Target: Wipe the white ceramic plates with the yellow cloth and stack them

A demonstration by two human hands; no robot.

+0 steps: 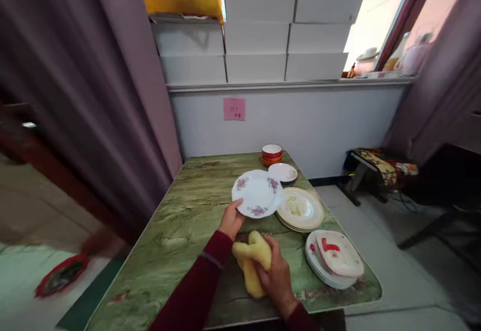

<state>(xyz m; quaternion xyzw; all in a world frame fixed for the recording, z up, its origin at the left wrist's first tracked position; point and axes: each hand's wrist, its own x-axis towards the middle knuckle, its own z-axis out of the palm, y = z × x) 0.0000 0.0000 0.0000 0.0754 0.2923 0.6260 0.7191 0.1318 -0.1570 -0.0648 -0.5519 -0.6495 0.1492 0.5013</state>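
Note:
My left hand point(232, 219) grips the lower left rim of a white plate point(257, 194) with pink flower clusters, its thumb on the face. The plate is tilted toward me above the table, partly in front of a stack of yellow-rimmed plates point(301, 207). Below it, my right hand point(277, 275) is closed on a bunched yellow cloth point(252, 263), apart from the plate. Nearest to that hand on the right lies a stack of white plates point(315, 261) topped by a squarish dish point(340, 254) with a red mark.
On the green table point(169, 240), small plates point(283, 172) and stacked red and orange bowls point(271, 152) stand at the far right. A wall is behind the table, with a pink note point(234, 109). Purple curtains point(124, 70) hang at left; a patterned stool point(383, 165) stands right.

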